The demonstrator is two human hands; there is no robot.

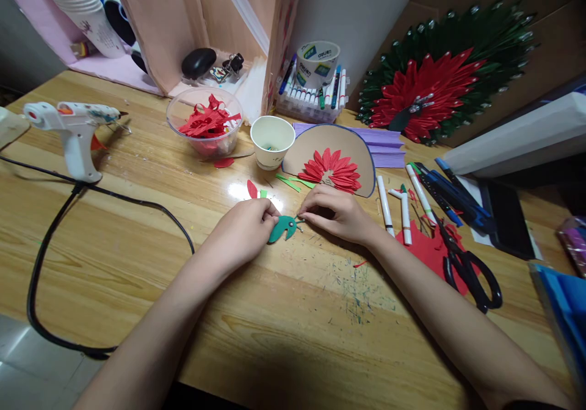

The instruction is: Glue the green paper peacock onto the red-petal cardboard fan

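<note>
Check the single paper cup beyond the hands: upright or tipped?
Upright: paper cup stands base-down on the table, open mouth upward.

I log by remote feed: left hand (245, 227), one; right hand (337, 212), one; green cut-out (280, 228), one; glue gun (75, 132), one; clear bowl (174, 124), one; open paper cup (268, 158), one; scissors (459, 256), one pair; black mouse (198, 63), one; half-round board (323, 136), one; red flowers (430, 89), two; loose white markers (384, 205), at least three.

Cutout (278, 232): dk grn. Flower (335, 161): red. Card (320, 138): tan, blue-edged. Glue gun (74, 130): wht w/ orange trigger (97, 143). Scissors (458, 255): blk. Tabletop (274, 324): lt brn, wood-grain pattern.
</note>
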